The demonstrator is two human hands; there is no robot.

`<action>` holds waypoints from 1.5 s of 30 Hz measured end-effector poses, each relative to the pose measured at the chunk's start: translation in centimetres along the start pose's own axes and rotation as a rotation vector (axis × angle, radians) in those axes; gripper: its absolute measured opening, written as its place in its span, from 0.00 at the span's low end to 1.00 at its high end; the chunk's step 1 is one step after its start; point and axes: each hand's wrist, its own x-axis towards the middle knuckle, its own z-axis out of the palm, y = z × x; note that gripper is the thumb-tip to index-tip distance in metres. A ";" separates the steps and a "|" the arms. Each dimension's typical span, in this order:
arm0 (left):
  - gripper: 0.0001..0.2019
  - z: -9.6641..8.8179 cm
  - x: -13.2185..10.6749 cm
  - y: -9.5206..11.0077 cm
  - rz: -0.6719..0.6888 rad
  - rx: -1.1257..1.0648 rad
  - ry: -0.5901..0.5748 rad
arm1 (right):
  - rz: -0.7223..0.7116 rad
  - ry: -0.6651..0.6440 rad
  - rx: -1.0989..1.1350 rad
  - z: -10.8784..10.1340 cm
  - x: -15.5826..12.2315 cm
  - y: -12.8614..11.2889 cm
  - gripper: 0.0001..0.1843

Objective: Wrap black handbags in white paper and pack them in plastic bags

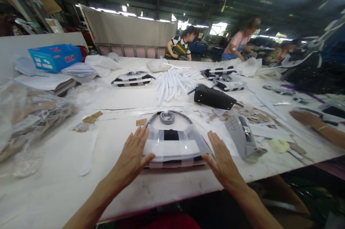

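In front of me on the table lies a handbag [176, 150], covered in clear and white wrapping, with dark patches showing through. Its handle arches away from me, and a wrapped coil of strap [167, 117] rests inside that arch. My left hand [135, 148] is at the bag's left end, fingers stretched out and thumb along the near edge. At the opposite end my right hand [219, 155] has its fingers extended, the thumb at the bag's near right corner. Neither hand is closed around anything. A small brown tag [141, 122] lies beyond my left fingertips.
White foam tubes [172, 85] are heaped mid-table, beside a black handbag [214, 96]. A grey tape dispenser [239, 137] stands right of my right hand. Another person's hand [306, 117] reaches in at right. Plastic bags [29, 114] and a blue box [55, 57] are at left.
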 end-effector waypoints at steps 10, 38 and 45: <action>0.50 4.0 -4.0 2.5 0.092 -0.048 -0.145 | 0.177 -0.084 0.491 4.5 -3.4 -1.4 0.31; 0.46 1.2 0.8 -2.2 -0.848 -1.581 -0.202 | 1.346 -0.163 1.660 7.0 0.5 -10.4 0.40; 0.50 3.6 0.0 -1.2 -0.811 -1.512 -0.049 | 1.400 -0.103 1.507 6.0 2.7 -11.6 0.32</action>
